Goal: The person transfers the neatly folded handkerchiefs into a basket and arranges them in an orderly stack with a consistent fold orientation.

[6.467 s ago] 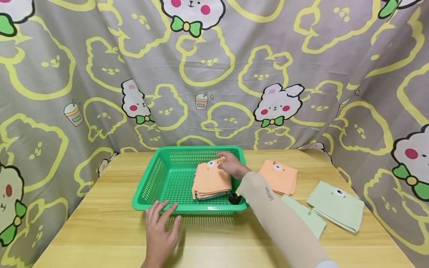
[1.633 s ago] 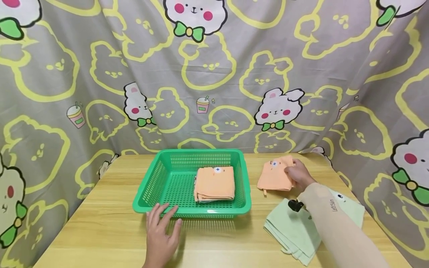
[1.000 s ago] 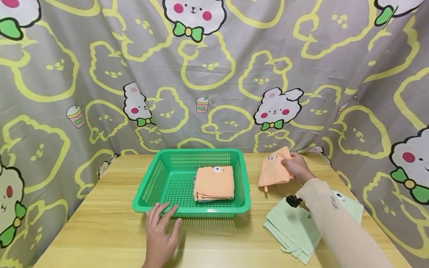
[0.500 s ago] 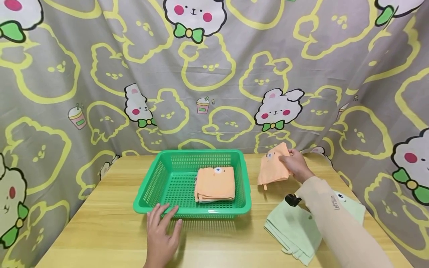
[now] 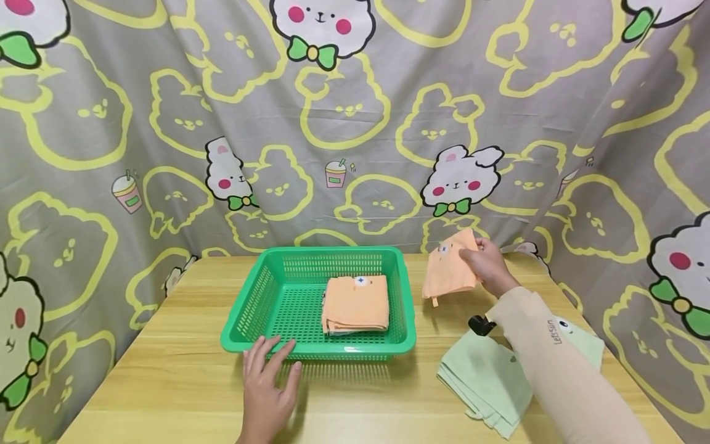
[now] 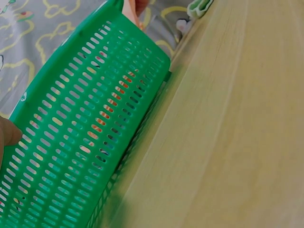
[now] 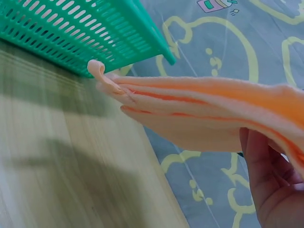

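My right hand (image 5: 490,265) pinches a folded orange towel (image 5: 448,265) by its right side, above the table to the right of the basket. In the right wrist view the towel's stacked layers (image 7: 190,102) and a small hanging loop (image 7: 96,69) show, with fingers under it. A green plastic basket (image 5: 318,349) with slotted walls holds another folded orange towel (image 5: 355,305), lying on other folded cloth in its right half. My left hand (image 5: 269,388) rests its fingertips at the basket's front rim, fingers spread and relaxed.
Two folded pale green towels lie at the right: a nearer one (image 5: 488,382) and a farther one (image 5: 585,339), partly hidden under my right sleeve (image 5: 549,364). The wooden table (image 5: 183,382) ends at a patterned curtain (image 5: 383,203) behind the basket.
Earlier my right hand was at the stack in the basket. It then took hold of the orange towel on the right and has raised it off the table. The left hand stays put.
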Motion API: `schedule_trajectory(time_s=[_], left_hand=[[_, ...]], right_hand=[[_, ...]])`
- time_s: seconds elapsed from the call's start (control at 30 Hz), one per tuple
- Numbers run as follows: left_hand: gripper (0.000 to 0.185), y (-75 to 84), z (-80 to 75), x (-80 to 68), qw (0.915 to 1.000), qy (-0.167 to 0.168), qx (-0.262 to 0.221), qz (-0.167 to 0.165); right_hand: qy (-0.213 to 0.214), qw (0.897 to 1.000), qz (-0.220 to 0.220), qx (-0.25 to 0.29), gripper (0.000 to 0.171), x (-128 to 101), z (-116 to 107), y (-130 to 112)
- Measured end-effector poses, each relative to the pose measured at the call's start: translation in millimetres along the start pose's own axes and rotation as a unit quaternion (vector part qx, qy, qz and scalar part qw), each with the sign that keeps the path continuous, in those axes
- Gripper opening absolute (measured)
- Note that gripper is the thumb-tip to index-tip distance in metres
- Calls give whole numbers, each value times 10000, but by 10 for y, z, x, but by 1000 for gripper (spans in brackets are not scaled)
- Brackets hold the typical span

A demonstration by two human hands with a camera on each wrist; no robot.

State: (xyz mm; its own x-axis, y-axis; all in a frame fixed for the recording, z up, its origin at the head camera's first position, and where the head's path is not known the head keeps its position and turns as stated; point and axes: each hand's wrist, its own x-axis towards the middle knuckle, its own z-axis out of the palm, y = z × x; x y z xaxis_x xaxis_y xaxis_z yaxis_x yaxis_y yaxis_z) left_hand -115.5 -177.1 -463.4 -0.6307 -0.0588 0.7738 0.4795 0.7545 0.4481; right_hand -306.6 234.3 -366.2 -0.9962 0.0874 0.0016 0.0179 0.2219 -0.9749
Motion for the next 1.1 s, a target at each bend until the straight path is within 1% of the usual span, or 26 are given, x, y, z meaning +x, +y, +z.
schedule_trajectory(time_s=[0.13,0.4,0.6,0.77,1.1], left_hand=[[36,2,-2,3,10000,2,1,0],[37,7,-7,0,10000,-12,16,-22],[38,3,-9,-5,10000,-11,18,-15],[38,3,-10,-4,10000,0,27,-13],[40,22,-6,-1,10000,28,2,6]], right_hand=[[9,10000,11,27,51,0,15,-46],[-32,9996,-57,292,49,-39,69,-127],[-39,9993,-153,348,46,-39,105,-158],[-136,9987,-290,393,44,-53,122,-241],[-135,9984,-320,449,46,-65,159,-383]])
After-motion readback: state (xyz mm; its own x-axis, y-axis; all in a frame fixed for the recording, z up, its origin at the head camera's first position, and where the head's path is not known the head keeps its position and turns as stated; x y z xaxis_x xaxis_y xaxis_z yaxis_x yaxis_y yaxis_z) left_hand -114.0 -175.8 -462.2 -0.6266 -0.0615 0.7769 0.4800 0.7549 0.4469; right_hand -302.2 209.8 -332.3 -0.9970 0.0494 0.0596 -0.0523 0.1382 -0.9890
